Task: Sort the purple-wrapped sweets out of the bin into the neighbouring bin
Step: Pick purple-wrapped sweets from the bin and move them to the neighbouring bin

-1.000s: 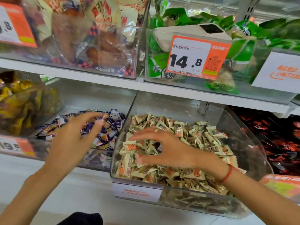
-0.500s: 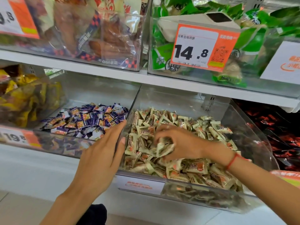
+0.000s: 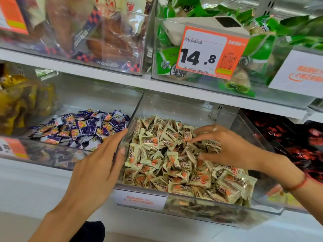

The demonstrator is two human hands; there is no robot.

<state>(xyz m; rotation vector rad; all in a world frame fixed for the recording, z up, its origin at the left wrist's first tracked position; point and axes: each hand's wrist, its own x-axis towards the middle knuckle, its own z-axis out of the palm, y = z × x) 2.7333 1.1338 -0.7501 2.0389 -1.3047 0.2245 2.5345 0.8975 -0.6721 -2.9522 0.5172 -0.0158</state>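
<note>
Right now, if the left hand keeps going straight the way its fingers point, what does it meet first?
Probably the clear wall between the two bins: the left hand already lies along it, fingertips at its edge. Depth is unclear.

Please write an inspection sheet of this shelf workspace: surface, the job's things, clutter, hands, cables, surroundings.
Surface: white shelf carrying clear bins.
Job's things: cream-wrapped sweets fill the right bin; purple-wrapped sweets lie in the left bin. No purple sweet visible among the cream ones.
Clutter: nothing seen.
Hands: left hand open, fingers against the divider wall; right hand spread over the cream sweets, holding nothing visible.
Cables: nothing seen.
Surroundings: price tag 14.8 on the upper bin of green packets; yellow packets at left.
</note>
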